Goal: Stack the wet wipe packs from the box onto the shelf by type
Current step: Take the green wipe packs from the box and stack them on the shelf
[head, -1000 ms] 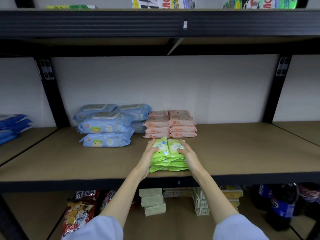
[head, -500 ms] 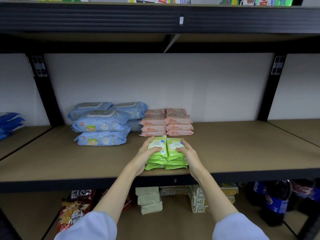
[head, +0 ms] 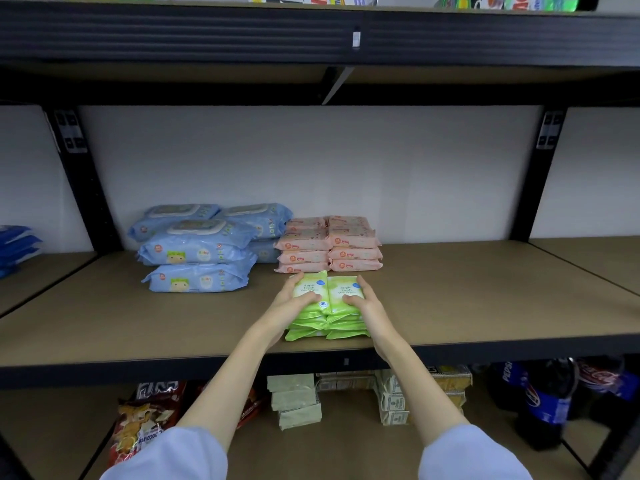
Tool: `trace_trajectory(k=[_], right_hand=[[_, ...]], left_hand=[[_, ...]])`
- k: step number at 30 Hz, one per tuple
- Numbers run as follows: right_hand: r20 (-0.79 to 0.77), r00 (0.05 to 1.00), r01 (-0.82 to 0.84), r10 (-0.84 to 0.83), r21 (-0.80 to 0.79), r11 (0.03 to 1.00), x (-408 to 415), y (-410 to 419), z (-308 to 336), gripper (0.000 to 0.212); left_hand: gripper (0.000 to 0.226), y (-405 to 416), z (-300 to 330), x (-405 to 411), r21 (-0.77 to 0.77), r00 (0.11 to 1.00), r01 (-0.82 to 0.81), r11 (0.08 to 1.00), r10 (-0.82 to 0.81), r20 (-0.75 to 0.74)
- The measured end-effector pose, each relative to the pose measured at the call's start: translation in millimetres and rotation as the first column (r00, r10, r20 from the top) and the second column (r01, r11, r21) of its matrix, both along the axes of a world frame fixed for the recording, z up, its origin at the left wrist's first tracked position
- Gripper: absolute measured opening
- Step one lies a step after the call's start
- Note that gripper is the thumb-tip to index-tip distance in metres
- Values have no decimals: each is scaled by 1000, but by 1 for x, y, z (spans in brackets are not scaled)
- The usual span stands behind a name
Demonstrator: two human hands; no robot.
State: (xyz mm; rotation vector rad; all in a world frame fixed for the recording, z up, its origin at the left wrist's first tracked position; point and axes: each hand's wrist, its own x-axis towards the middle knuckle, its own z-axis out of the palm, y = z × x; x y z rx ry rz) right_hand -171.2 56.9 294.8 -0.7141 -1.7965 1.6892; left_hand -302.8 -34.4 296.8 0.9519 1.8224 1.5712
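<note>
On the brown shelf (head: 467,306), big blue wipe packs (head: 199,249) sit at the left, with pink packs (head: 329,245) just beside them. Right in front of the pink ones are two piles of green wipe packs (head: 325,310). The left hand (head: 292,308) and right hand (head: 369,306) curl round the piles' sides, thumbs on top.

1. Green packs (head: 327,306) lie in two side-by-side stacks near the front edge of the shelf (head: 485,299).
2. Pink packs (head: 329,244) sit just behind them.
3. Blue packs (head: 201,247) lie left of the pink packs.
4. Left hand (head: 294,306) and right hand (head: 367,303) flank the green packs.
</note>
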Motion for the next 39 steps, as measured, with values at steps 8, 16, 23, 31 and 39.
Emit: trace_trajectory(k=[8, 16, 23, 31, 39], right_hand=[[19, 1000, -8, 8, 14, 1000, 0, 0, -2, 65], [-34, 999, 30, -31, -20, 999, 2, 6, -3, 68], [-116, 964, 262, -238, 273, 926, 50, -34, -23, 53], [247, 953, 25, -175, 511, 859, 110, -90, -119, 35], [760, 650, -259, 8, 212, 943, 139, -108, -222, 55]], left_hand=[[66, -1, -8, -3, 45, 994, -41, 998, 36, 102], [59, -8, -7, 5, 138, 991, -75, 988, 58, 122], [56, -74, -21, 41, 107, 885, -156, 982, 187, -426], [48, -145, -113, 91, -278, 730, -172, 945, -67, -680], [44, -176, -235, 119, -627, 907, -75, 775, -208, -366]])
